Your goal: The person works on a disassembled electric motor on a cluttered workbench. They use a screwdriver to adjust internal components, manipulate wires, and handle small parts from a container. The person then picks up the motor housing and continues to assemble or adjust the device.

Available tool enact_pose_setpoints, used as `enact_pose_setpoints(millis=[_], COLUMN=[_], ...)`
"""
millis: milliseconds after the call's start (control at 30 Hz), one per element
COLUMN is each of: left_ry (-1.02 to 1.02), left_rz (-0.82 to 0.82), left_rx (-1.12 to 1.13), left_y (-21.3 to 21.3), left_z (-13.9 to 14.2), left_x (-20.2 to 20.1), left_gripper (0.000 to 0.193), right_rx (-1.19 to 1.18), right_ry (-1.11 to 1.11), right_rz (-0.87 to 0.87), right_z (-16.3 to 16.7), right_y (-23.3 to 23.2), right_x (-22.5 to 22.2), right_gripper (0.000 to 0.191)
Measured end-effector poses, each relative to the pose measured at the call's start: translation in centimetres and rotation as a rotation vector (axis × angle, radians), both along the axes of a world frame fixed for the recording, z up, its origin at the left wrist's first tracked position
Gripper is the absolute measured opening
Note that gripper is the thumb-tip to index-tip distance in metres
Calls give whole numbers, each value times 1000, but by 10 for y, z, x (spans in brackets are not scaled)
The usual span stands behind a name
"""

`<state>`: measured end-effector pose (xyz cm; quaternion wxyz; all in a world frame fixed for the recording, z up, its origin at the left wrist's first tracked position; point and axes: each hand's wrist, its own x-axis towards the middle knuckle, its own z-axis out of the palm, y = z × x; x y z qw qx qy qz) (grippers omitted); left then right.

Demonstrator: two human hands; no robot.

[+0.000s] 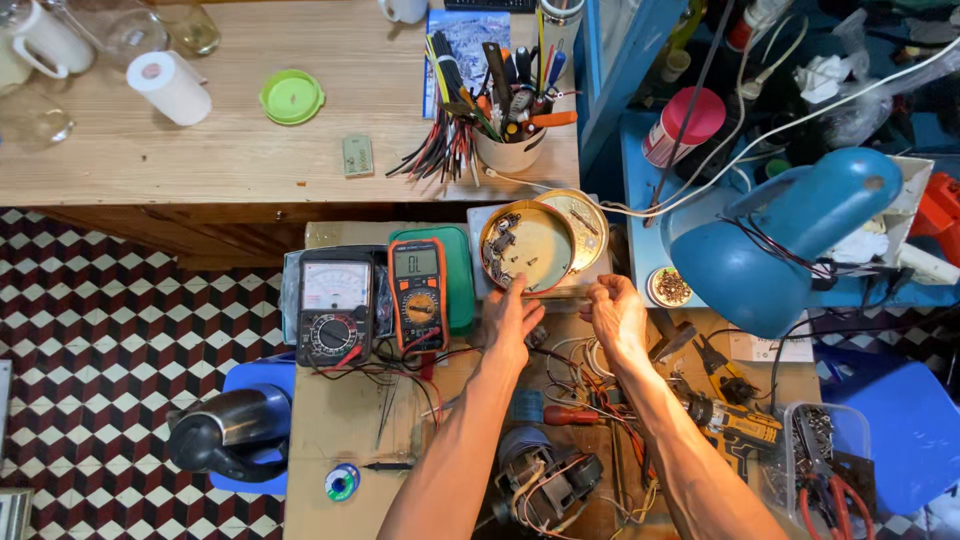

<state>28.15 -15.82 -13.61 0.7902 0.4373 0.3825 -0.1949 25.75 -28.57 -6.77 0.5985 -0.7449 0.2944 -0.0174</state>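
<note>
My left hand (508, 322) and my right hand (616, 314) both reach forward over a cluttered workbench. Between their fingertips they hold a thin flat strip (552, 292), level, just in front of a round metal tin (527, 247) with small parts inside. The tin's lid (578, 226) leans behind it. Under my wrists lies a tangle of coloured wires (585, 385) and a small electric motor (545, 480). What the strip is made of I cannot tell.
An orange digital multimeter (419, 295) and a black analog meter (335, 308) sit left of my hands. A blue desk lamp (790, 235) hangs at right. A cup of tools (508, 130), a cordless drill (735, 425), a red screwdriver (570, 414) and solder reel (342, 482) lie around.
</note>
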Motion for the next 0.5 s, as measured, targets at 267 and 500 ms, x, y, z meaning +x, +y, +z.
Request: enact_pose_setpoints(millis=[267,500], left_ry=[-82,18], left_rz=[175,76], left_rx=[40,120], left_y=[3,20], left_z=[-25,-18], left_x=[-22,-100], left_gripper=[33,35], right_rx=[-55,-329], right_ry=[42,17], right_rz=[-71,-95], right_z=[-23,-53], right_y=[-1,-5], right_x=[20,36], right_gripper=[35,33])
